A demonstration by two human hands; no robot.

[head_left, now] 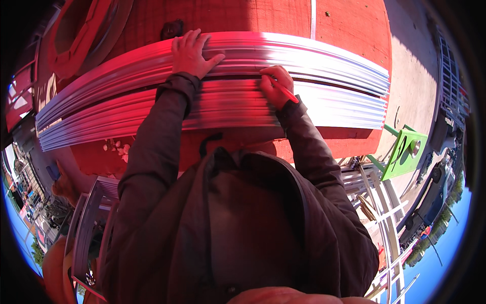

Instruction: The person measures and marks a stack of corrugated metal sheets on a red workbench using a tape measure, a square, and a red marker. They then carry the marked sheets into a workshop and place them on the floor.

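The left hand (192,55) lies spread on shiny strips (324,57), the right hand (276,87) grips a red pen (290,95), and marking looks started, but I can't tell what's left.

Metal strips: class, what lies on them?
The left hand lies on the farther strips; the right hand, holding a red pen, is mostly over nearer strips. Strips beneath both are hidden.

outdoor workshop yard: long metal strips (344,104) on red-covered table (354,23), white frames (389,223), blue sky (455,228), apparently parked vehicle (428,195).
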